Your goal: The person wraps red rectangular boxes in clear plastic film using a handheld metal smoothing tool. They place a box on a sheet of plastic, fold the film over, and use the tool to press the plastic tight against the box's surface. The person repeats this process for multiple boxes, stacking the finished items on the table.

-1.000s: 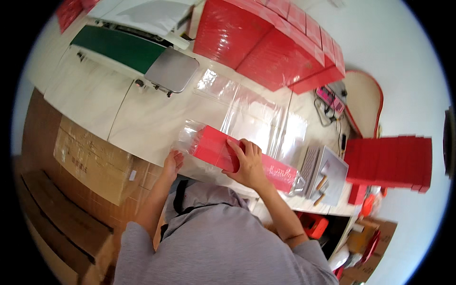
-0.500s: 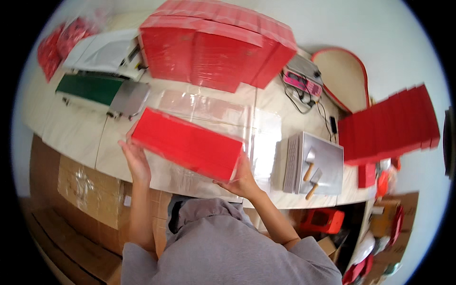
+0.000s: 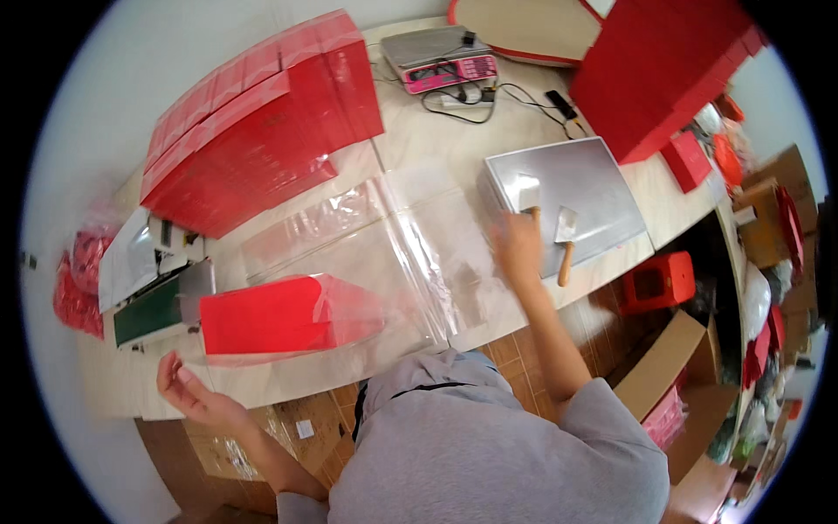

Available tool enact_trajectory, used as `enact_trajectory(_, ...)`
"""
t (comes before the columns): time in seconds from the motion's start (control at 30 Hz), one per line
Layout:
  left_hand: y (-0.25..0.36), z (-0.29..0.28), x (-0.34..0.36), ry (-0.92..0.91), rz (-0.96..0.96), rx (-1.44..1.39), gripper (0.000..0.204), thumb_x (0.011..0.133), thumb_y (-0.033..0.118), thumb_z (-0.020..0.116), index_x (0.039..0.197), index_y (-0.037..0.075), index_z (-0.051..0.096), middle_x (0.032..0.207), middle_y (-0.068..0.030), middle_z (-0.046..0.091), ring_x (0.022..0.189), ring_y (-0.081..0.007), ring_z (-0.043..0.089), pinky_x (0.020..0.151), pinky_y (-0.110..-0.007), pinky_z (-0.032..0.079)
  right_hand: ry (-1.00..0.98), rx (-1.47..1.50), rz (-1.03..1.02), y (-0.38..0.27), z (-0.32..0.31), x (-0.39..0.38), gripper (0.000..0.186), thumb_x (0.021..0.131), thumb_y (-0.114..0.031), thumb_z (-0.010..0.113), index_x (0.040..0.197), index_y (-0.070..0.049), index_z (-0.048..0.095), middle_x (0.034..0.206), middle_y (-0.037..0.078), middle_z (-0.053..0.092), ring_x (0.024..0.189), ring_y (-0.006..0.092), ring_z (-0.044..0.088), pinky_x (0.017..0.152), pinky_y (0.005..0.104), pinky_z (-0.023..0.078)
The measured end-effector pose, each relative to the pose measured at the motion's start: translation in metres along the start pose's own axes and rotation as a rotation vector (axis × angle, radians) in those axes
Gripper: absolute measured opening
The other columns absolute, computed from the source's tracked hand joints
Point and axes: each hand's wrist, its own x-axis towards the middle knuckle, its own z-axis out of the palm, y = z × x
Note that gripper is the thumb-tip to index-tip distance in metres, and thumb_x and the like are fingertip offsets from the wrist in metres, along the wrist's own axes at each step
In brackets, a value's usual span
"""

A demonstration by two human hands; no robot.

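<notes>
A red box (image 3: 257, 316) lies near the front left of the table, loosely wrapped in clear plastic film (image 3: 353, 313) that extends past its right end. My left hand (image 3: 199, 397) is just in front of the box's left end, open, palm up and apart from it. Two small trowel-like scrapers with wooden handles rest on a flat metal-topped box (image 3: 602, 196). My right hand (image 3: 521, 249) is over the handle of the left scraper (image 3: 527, 188); its fingers are smeared by motion, so the grip is unclear. The other scraper (image 3: 566, 249) lies beside it.
Clear plastic sheets (image 3: 349, 214) cover the middle of the table. Stacked red boxes (image 3: 271, 122) stand behind, with more (image 3: 659, 70) at right. A pink scale (image 3: 441, 65) with cables sits at the back. At left is a green-belted machine (image 3: 153, 310). An open carton (image 3: 668, 358) sits below right.
The red box, earlier held in both hands, now lies on the table. My left hand has let go; my right hand has moved to the scrapers. The view has turned right.
</notes>
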Motion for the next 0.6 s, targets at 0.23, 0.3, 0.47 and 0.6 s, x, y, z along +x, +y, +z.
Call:
enact_trajectory(0.23, 0.086, 0.054, -0.022, -0.752, 0.061, 0.207, 0.016, 0.089, 0.019, 0.064, 0.091, 0.003, 0.062, 0.082, -0.009, 0.064, 0.074, -0.0201, 0.063, 0.067, -0.031, 0.049, -0.223, -0.467, 0.349, 0.068, 0.019, 0.004, 0.028, 0.081, -0.029, 0.071, 0.092, -0.007, 0.058, 0.087, 0.01, 0.066, 0.085, 0.0281, 0.066, 0.067, 0.0395, 0.056)
enact_trajectory(0.3, 0.105, 0.064, -0.024, -0.823, 0.122, 0.399, 0.018, 0.089, 0.021, 0.064, 0.085, 0.004, 0.061, 0.078, -0.009, 0.064, 0.068, -0.0215, 0.063, 0.063, -0.033, 0.048, -0.212, -0.447, 0.395, 0.072, 0.028, 0.005, 0.025, 0.083, -0.027, 0.069, 0.09, -0.006, 0.057, 0.083, 0.011, 0.068, 0.082, 0.0293, 0.068, 0.066, 0.0398, 0.057)
enact_trajectory(0.47, 0.1, 0.074, -0.03, -0.815, 0.228, 0.595, 0.022, 0.087, 0.024, 0.066, 0.077, 0.006, 0.057, 0.071, -0.0085, 0.063, 0.058, -0.0273, 0.059, 0.054, -0.037, 0.045, -0.178, -0.208, 0.451, 0.066, 0.037, 0.007, 0.023, 0.089, -0.025, 0.061, 0.089, -0.003, 0.055, 0.084, 0.018, 0.067, 0.078, 0.0343, 0.067, 0.065, 0.0443, 0.054)
enact_trajectory(0.6, 0.098, 0.076, -0.028, -0.777, 0.237, 0.592, 0.022, 0.088, 0.021, 0.063, 0.075, 0.005, 0.053, 0.067, -0.0113, 0.059, 0.058, -0.0306, 0.058, 0.052, -0.04, 0.043, -0.17, 0.346, 0.399, 0.04, 0.01, 0.006, 0.026, 0.096, -0.026, 0.055, 0.1, 0.0, 0.054, 0.087, 0.023, 0.065, 0.076, 0.0363, 0.065, 0.063, 0.0428, 0.05)
